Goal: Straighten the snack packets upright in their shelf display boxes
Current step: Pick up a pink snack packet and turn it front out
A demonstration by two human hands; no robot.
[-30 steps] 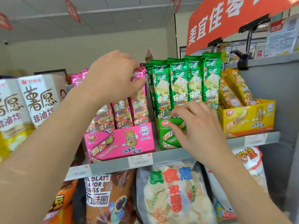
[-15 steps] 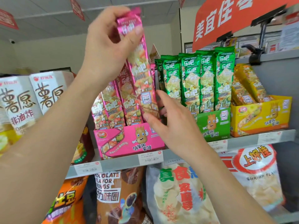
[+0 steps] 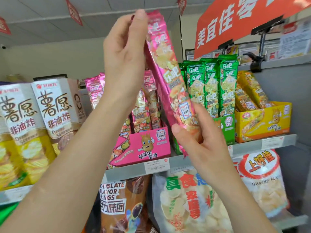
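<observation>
A long pink snack packet (image 3: 170, 78) is lifted clear of the pink display box (image 3: 148, 147), tilted with its top to the left. My left hand (image 3: 124, 61) pinches its top end. My right hand (image 3: 196, 137) grips its bottom end in front of the green display box (image 3: 227, 126). More pink packets (image 3: 148, 108) stand in the pink box behind my left wrist. Green packets (image 3: 210, 84) stand upright in their box. Yellow packets (image 3: 249, 93) lean back to the left in the yellow display box (image 3: 262, 121).
The grey shelf edge (image 3: 252, 145) carries price labels. White and yellow chip boxes (image 3: 33, 115) stand at the left. Large snack bags (image 3: 185, 204) hang below the shelf. An orange sign (image 3: 235, 22) on black clips overhangs the top right.
The pink packet has come up and out of its box, closer to the camera. My right hand has moved from touching its lower part to gripping its bottom end.
</observation>
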